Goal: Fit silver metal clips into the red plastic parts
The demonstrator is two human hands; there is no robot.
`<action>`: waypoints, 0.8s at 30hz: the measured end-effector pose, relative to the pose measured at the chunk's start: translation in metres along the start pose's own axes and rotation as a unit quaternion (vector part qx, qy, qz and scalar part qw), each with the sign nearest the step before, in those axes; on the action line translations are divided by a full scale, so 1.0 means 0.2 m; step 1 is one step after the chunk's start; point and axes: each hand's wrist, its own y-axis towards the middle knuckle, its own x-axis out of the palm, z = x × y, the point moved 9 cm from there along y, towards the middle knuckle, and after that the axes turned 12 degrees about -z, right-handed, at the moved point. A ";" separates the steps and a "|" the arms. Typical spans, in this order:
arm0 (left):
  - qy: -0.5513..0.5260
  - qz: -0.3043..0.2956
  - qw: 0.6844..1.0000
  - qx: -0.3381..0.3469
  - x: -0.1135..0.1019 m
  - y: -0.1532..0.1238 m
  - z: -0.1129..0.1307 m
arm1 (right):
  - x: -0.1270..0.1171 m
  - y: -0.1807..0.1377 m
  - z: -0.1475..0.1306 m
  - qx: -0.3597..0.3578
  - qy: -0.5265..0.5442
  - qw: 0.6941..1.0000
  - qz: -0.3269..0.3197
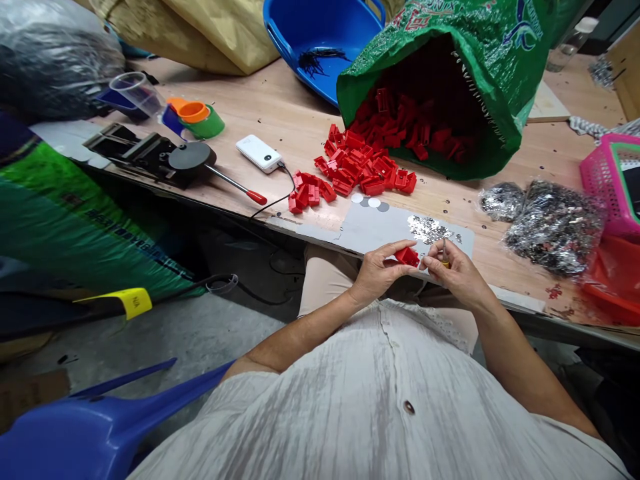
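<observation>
My left hand [376, 272] pinches a small red plastic part [407, 257] between thumb and fingers, over the table's front edge. Close beside it, my right hand [461, 275] is closed on a small tool [445, 253] with a thin metal tip and a yellow portion; its exact kind is unclear. Just behind both hands, a pile of small shiny metal pieces [429, 229] lies on a grey board [380, 225]. A heap of similar red plastic parts [357, 167] spills from the mouth of a green woven sack [515, 143].
Left on the table are a hand press [193, 157] with a red-tipped lever and a white power bank [259, 153] with a cable. A blue basin [285, 47] stands behind. Clear bags of metal pieces [555, 227] and a pink basket [600, 177] sit right.
</observation>
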 end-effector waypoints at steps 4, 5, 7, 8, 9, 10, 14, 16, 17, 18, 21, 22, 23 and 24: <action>-0.029 0.002 0.999 -0.013 0.00 0.00 -0.02 | 0.00 -0.01 0.01 0.000 0.012 1.000 0.005; -0.030 0.001 1.000 -0.010 0.00 0.00 -0.02 | 0.00 -0.01 0.02 0.001 0.013 1.000 0.008; -0.023 -0.002 1.000 0.005 0.00 -0.01 0.00 | 0.00 -0.01 0.03 0.004 0.014 1.000 0.011; -0.016 -0.003 1.000 0.014 0.00 -0.01 0.01 | 0.01 -0.01 0.03 0.005 0.016 1.000 0.010; -0.009 -0.004 1.000 0.021 0.01 -0.02 0.02 | 0.01 -0.01 0.03 0.007 0.018 1.000 0.008; -0.001 -0.005 1.000 0.028 0.01 -0.02 0.03 | 0.02 0.00 0.03 0.007 0.021 1.000 0.006; 0.028 -0.002 0.998 0.050 0.01 -0.03 0.07 | 0.03 0.00 0.02 0.001 0.027 1.000 -0.003; 0.040 -0.001 0.997 0.062 0.01 -0.03 0.09 | 0.04 0.00 0.01 -0.004 0.025 1.000 -0.008; 0.043 -0.002 0.997 0.067 0.01 -0.03 0.09 | 0.03 0.00 0.01 -0.008 0.023 1.000 -0.010; 0.046 -0.002 0.996 0.071 0.01 -0.03 0.09 | 0.03 0.00 0.00 -0.013 0.020 1.000 -0.009; 0.039 -0.004 0.997 0.066 0.01 -0.03 0.07 | 0.02 -0.01 0.00 -0.027 0.008 1.000 0.002; 0.031 -0.003 0.998 0.059 0.01 -0.03 0.06 | 0.02 -0.01 0.01 -0.026 0.007 1.000 0.006; 0.023 0.002 0.998 0.050 0.00 -0.02 0.05 | 0.02 -0.01 0.02 -0.022 0.009 1.000 0.008; 0.018 0.010 0.999 0.042 -0.01 -0.01 0.04 | 0.02 -0.01 0.03 -0.016 0.015 1.000 0.008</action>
